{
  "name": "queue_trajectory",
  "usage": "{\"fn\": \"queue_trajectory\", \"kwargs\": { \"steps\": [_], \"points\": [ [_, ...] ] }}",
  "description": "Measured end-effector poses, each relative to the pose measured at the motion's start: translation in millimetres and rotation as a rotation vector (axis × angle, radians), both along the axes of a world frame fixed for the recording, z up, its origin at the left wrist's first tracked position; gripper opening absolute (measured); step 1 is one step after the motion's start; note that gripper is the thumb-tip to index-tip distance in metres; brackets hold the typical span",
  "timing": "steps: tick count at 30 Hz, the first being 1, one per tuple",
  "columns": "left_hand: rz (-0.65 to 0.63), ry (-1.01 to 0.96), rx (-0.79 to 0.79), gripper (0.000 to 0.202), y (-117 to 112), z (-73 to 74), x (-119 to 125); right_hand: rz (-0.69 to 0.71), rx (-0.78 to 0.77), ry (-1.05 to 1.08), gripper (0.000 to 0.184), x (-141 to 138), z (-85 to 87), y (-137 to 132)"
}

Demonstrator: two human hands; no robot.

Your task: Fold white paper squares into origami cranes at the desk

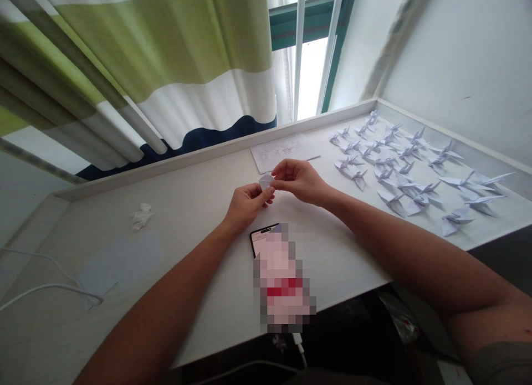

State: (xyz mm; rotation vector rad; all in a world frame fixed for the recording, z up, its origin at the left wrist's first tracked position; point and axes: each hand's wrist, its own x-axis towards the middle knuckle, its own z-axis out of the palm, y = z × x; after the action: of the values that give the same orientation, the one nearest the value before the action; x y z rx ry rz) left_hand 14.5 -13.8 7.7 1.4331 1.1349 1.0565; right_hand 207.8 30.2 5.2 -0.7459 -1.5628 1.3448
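No words, brands or numbers legible anywhere. Printed paper sheet (pixel 286 150), flat on the white tabletop (pixel 199 191) toward the window side: small grey print, a darker cluster near its middle, fainter marks to the left; too small and soft to make out. Smartphone (pixel 278 268), near edge of tabletop: faint marks at top of screen, unreadable; most of display lost under coarse pixel blocks, one red band (pixel 285 287) among them, any lettering there obscured.
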Motion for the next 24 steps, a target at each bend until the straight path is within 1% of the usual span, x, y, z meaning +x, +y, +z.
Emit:
{"fn": "queue_trajectory", "kwargs": {
  "steps": [6, 9, 12, 15, 20, 24],
  "points": [
    [-0.036, -0.006, -0.022, 0.038, 2.3, -3.9, -1.4, -0.014, -0.039, -0.04, 0.024, 1.0, 1.7, -3.6],
    [-0.042, -0.017, -0.027, 0.039, 2.7, -4.1, -1.7, -0.019, -0.063, -0.037, 0.022, 1.6, 2.9, -3.8],
    [-0.051, -0.022, -0.026, 0.041, 3.0, -3.3, -2.1, 0.006, -0.117, -0.05, 0.021, 2.8, 4.5, -2.6],
    [-0.05, -0.038, -0.027, 0.042, 3.3, -2.3, -2.8, 0.055, -0.154, -0.091, 0.014, 4.1, 6.4, -1.8],
    [-0.028, -0.053, -0.037, 0.044, 2.3, -0.9, -2.0, 0.142, -0.099, -0.127, 0.039, 4.1, 7.7, -3.1],
    [-0.018, -0.065, -0.02, 0.044, 1.4, -1.1, -0.2, 0.2, -0.044, -0.125, 0.05, 3.7, 7.2, -3.3]
  ]
}}
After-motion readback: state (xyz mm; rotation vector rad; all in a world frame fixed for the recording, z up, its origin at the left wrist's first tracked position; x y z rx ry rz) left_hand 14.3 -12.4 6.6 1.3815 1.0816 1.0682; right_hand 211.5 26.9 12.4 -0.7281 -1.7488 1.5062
